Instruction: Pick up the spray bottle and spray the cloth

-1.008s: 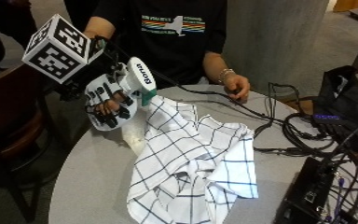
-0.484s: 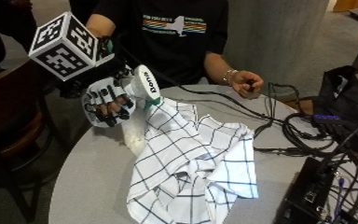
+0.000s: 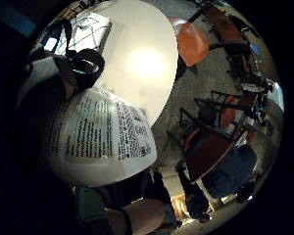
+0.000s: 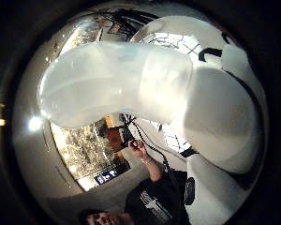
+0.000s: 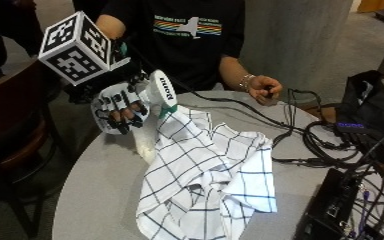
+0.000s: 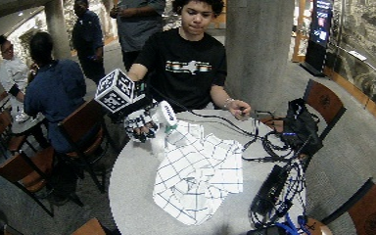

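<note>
Spray bottle (image 5: 157,107): white, with a printed label and a green part at the neck; it is held tilted above the round grey table (image 5: 99,190), at the table's edge nearest the person. Its lower translucent body is seen just beside the cloth (image 5: 205,180), and contact between the two cannot be told. In the little finger side palm view the label's small print (image 3: 95,132) is seen close to the palm; in the thumb side palm view the translucent body (image 4: 117,84) fills much of the frame.

Right hand (image 5: 120,106): gloved in black, raised off the table, its fingers (image 5: 127,116) curled round the bottle.

Cloth: white with a dark grid check, laid crumpled on the table, spread from beside the bottle toward the table's near edge.

Left hand (image 5: 264,89): bare, a bracelet at the wrist, held at the table's far edge, closed on a small dark object that cannot be identified.

Black cables (image 5: 292,125): laid across the table, on the left-hand side of the cloth.

Black bag (image 5: 372,110) and black box (image 5: 335,207): set at the cable side of the table.
</note>
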Demonstrator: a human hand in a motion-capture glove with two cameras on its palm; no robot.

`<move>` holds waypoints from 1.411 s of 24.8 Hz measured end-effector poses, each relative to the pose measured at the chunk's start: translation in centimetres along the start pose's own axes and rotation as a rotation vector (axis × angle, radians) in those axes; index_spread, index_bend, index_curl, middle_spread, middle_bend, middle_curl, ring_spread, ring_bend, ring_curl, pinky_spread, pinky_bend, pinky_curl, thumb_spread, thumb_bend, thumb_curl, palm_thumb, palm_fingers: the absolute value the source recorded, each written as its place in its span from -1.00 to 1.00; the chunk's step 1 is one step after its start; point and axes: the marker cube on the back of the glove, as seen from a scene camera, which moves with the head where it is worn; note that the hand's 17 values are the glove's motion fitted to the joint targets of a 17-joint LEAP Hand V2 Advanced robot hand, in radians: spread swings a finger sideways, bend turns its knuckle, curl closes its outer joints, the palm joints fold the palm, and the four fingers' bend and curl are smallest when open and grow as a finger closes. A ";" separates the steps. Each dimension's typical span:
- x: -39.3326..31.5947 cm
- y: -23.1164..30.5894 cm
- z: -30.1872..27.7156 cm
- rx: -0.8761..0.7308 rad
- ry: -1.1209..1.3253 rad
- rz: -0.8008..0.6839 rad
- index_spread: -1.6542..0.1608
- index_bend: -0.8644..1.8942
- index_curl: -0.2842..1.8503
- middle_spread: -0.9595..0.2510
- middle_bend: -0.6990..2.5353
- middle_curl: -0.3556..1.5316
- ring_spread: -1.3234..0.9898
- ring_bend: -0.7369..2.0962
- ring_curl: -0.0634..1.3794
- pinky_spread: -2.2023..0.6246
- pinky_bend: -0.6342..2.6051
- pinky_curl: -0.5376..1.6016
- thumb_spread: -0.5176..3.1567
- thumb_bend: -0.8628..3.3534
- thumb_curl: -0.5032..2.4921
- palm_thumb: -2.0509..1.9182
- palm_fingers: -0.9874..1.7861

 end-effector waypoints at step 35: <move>-1.6 2.1 -0.7 0.135 -0.237 -0.122 0.62 -0.17 -0.18 0.47 -0.45 -0.16 0.14 -0.31 -0.39 0.68 -0.49 -0.18 -0.56 -0.61 -0.15 0.52 0.53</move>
